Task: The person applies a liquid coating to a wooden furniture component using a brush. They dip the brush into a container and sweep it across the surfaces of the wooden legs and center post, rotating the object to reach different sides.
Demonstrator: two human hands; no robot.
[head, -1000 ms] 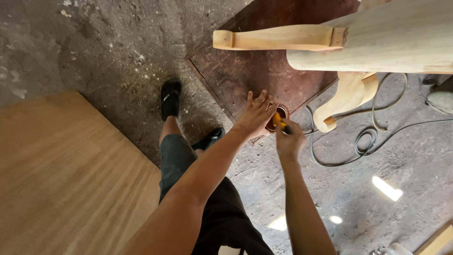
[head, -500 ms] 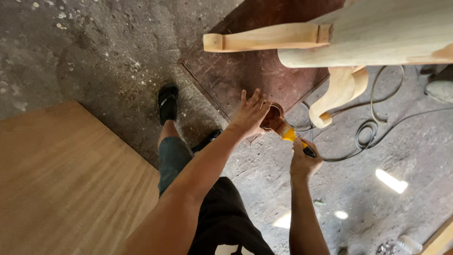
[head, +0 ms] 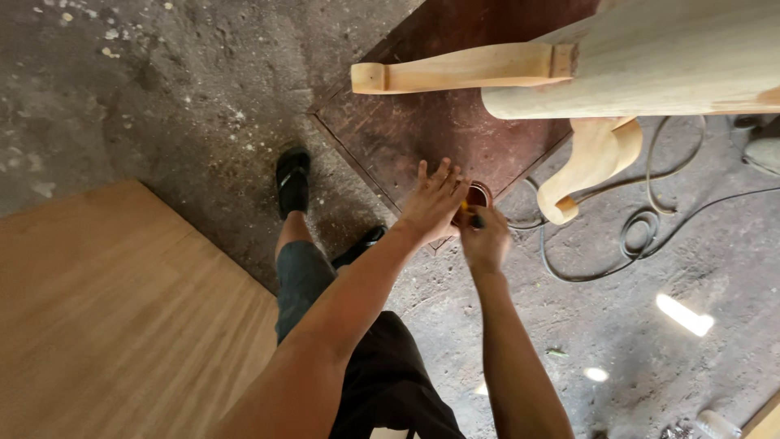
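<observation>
steadying a small brown tin [head: 478, 195] on the floor, left hand [head: 435, 203] open-fingered; right hand [head: 485, 237] just beside, gripping a yellow-handled tool [head: 470, 218].

The small round can [head: 478, 195] sits on the floor at the near corner of the flat metal plate [head: 422, 130]. The left hand [head: 433, 203] lies just left of it, the right hand [head: 483, 237] just before it. Carved wooden legs [head: 463, 69] hang above the plate. Coiled cable [head: 642, 236] lies right; a plywood sheet [head: 106, 325] lies far left.
</observation>
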